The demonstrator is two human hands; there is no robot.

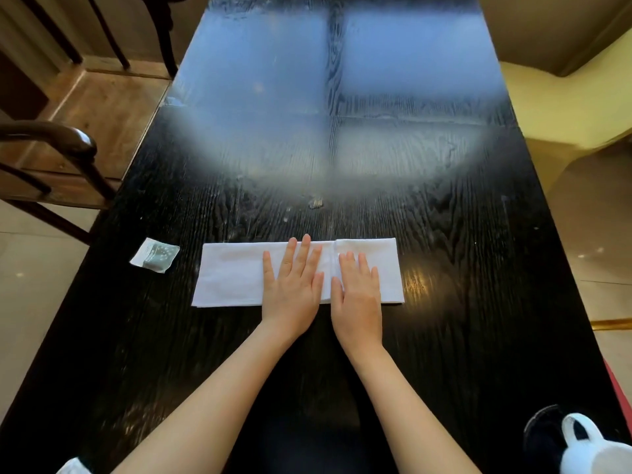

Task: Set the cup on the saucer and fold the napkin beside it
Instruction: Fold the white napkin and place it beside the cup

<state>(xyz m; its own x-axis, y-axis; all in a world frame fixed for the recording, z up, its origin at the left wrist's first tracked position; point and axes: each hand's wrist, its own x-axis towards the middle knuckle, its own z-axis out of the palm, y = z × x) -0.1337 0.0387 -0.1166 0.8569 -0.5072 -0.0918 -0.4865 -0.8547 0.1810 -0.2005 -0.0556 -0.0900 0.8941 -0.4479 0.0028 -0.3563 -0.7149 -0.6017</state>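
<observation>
A white napkin (232, 275) lies as a long folded strip across the dark wooden table (461, 268), with a seam near its middle. My left hand (294, 285) rests flat on the strip just left of the seam, fingers spread. My right hand (359, 295) lies flat on the right half, right beside the left. Neither hand holds anything. At the bottom right corner a white cup (595, 449) with a handle stands on a dark saucer (540, 436), partly cut off by the frame edge.
A small clear plastic wrapper (155, 255) lies near the table's left edge. A dark wooden chair (68, 145) stands to the left, a yellow-green seat (561, 107) to the right. A white object (73, 466) peeks in at the bottom left.
</observation>
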